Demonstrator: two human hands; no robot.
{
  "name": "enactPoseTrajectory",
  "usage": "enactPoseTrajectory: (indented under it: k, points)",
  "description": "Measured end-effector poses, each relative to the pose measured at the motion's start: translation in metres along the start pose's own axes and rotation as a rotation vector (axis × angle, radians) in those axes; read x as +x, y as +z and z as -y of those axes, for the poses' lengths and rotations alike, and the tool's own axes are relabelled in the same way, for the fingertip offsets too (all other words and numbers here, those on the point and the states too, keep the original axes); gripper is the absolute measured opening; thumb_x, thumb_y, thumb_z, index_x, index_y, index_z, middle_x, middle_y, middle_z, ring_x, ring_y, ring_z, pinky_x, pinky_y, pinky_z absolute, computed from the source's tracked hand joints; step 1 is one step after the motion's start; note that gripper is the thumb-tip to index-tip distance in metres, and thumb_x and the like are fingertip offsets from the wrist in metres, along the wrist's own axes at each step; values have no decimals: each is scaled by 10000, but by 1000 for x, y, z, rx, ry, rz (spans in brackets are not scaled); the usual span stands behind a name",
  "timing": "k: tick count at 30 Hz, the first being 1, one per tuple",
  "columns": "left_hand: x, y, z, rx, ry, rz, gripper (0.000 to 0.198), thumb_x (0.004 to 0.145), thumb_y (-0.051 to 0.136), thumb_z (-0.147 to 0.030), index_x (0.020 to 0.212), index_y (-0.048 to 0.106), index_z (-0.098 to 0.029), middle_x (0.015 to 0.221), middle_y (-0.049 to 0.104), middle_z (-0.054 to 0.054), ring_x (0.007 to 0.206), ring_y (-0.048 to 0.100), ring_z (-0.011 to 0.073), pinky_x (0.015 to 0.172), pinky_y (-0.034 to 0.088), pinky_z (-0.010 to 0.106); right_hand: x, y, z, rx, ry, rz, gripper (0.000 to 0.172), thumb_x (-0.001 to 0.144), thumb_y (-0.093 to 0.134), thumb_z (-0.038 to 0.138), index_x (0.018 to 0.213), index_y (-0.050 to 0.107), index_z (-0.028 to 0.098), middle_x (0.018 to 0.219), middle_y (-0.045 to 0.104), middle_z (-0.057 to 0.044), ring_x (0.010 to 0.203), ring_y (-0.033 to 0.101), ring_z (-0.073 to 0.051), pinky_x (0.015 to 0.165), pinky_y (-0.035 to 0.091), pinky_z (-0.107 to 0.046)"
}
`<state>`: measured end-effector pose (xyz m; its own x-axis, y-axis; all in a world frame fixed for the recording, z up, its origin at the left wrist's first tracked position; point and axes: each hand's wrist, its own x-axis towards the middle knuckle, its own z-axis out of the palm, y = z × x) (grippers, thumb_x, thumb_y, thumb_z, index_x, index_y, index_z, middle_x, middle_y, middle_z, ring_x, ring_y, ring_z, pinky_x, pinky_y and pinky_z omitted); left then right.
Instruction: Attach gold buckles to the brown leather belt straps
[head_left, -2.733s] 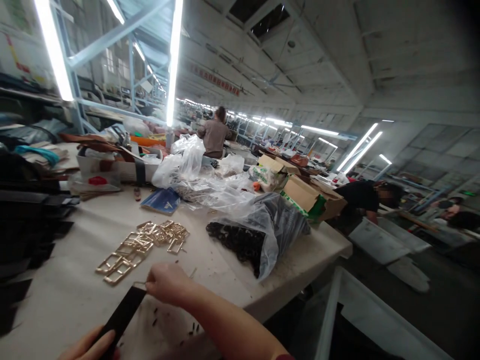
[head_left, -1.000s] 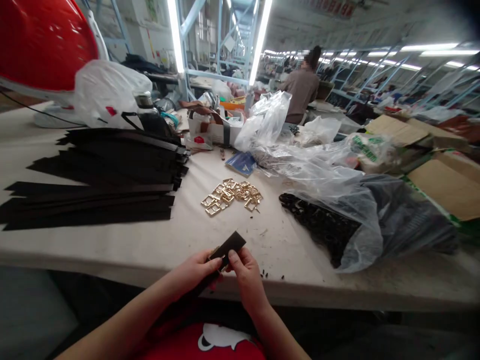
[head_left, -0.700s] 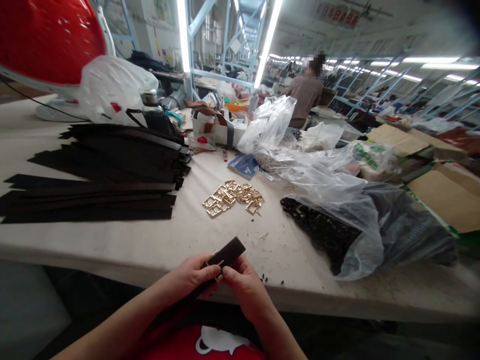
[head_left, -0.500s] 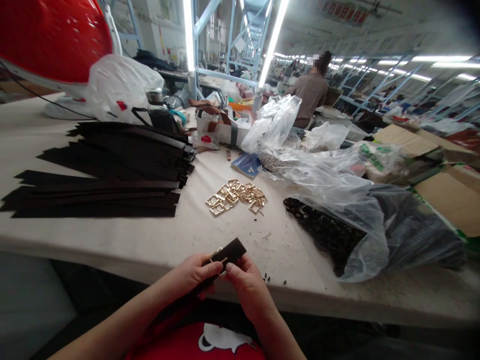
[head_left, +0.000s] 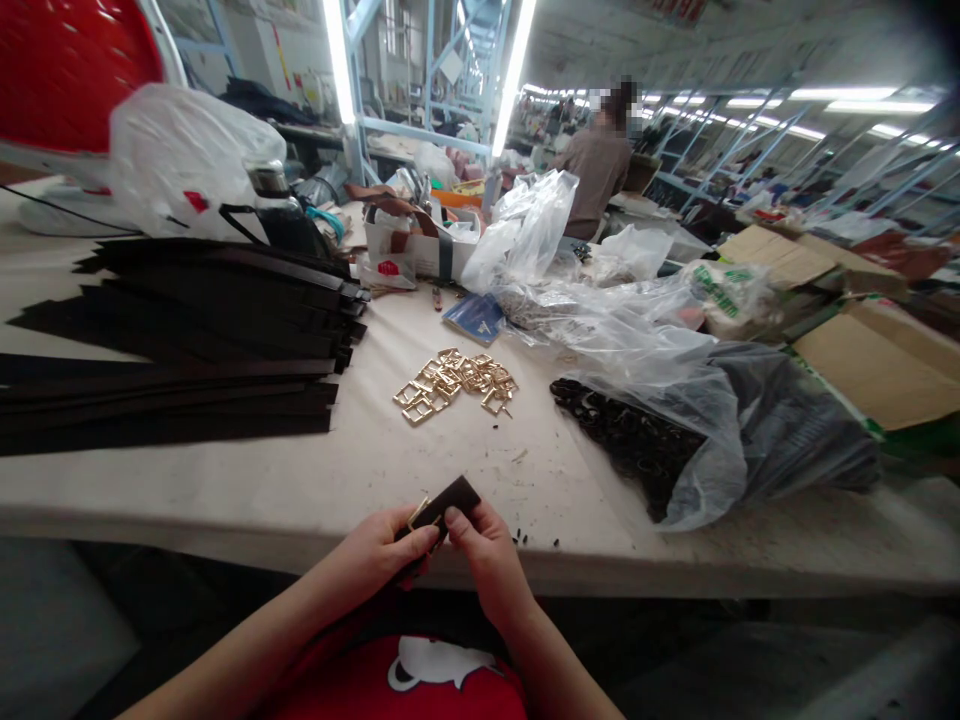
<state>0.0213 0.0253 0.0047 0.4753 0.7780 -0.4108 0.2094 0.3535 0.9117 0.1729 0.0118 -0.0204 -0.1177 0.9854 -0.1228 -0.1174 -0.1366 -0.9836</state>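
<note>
Just in front of the table's near edge, both hands grip one dark belt strap (head_left: 457, 496) with a gold buckle (head_left: 418, 512) on it. My left hand (head_left: 394, 540) is closed round the strap at the buckle, thumb on top. My right hand (head_left: 480, 535) pinches the strap close to its end, the thumb lying on its upper face. The strap's other part runs down below the left hand, mostly hidden. Beyond the hands, a pile of gold buckles (head_left: 450, 378) lies on the table. A large stack of dark straps (head_left: 217, 310) lies to the left.
On the pale tabletop (head_left: 255, 490), a clear plastic bag (head_left: 705, 440) of small black loops lies at right, beside cardboard boxes (head_left: 885, 360). A blue booklet (head_left: 475, 318) sits behind the buckles. Further back are a white box, a red fan (head_left: 75, 70) and a seated person (head_left: 596, 165).
The view has shifted, so the table's contents appear further left. My right thumb has moved from beside the buckle onto the strap's upper face, and both hands still hold the strap.
</note>
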Motion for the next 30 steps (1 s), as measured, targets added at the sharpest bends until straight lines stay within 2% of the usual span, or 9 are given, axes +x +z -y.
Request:
enactPoseTrajectory:
  k: [2,7,12,15,17,19,23,27,30]
  points:
    - [1,0,-1,20,-12,2,348,766,488,-500,741,483,-153,535,445,-64,446,390,71,425,340,181,3,0,1,31,14,31,230,802,521,343,916,621,169,791,628,-24,774,559,-170,711,435,-291]
    - [3,4,0,44,-9,-2,337,780,467,-491,764,481,-155,554,457,-58,445,400,74,429,339,182,5,-4,0,-191,-203,-40,137,752,576,300,709,606,174,699,555,-2,697,503,-142,656,402,-259]
    - [-6,5,-9,136,19,47,321,813,437,-479,765,481,-165,638,495,-43,481,444,78,450,373,176,5,-7,3,196,99,132,218,724,610,351,812,610,151,727,605,-9,647,525,-129,645,417,-251]
    - [-6,2,-11,151,12,102,376,806,415,-534,792,500,-169,640,520,-35,474,458,80,443,367,173,6,-6,3,368,145,185,276,696,629,385,820,621,139,740,616,-23,640,532,-135,630,420,-253]
    - [-2,1,-8,125,-30,104,443,758,427,-608,780,502,-172,580,506,-43,419,429,76,397,330,172,7,-5,4,372,114,171,273,708,612,389,827,621,144,733,608,-20,636,525,-136,628,422,-260]
    - [6,1,-4,104,-70,63,503,692,447,-673,747,494,-175,518,478,-55,382,394,74,367,300,175,9,-5,7,220,-5,74,221,738,581,368,810,618,162,721,586,-10,647,513,-137,651,420,-270]
    - [28,-3,6,140,-62,-40,520,643,487,-685,736,502,-173,460,458,-64,389,388,85,377,285,179,10,-8,15,-380,-345,-112,130,783,509,262,761,610,183,737,537,-24,714,495,-159,679,407,-286]
    - [50,-7,15,218,-21,-148,460,643,525,-628,698,497,-173,465,458,-66,405,419,104,394,312,196,8,-6,12,-624,-412,-40,226,751,429,95,910,571,169,850,572,-60,810,514,-182,724,420,-301]
    - [59,-6,16,242,32,-180,472,661,546,-565,911,506,-167,468,472,-82,417,451,126,407,333,205,7,-15,6,-654,-398,50,331,684,420,33,959,544,170,891,583,-49,833,530,-171,736,431,-275]
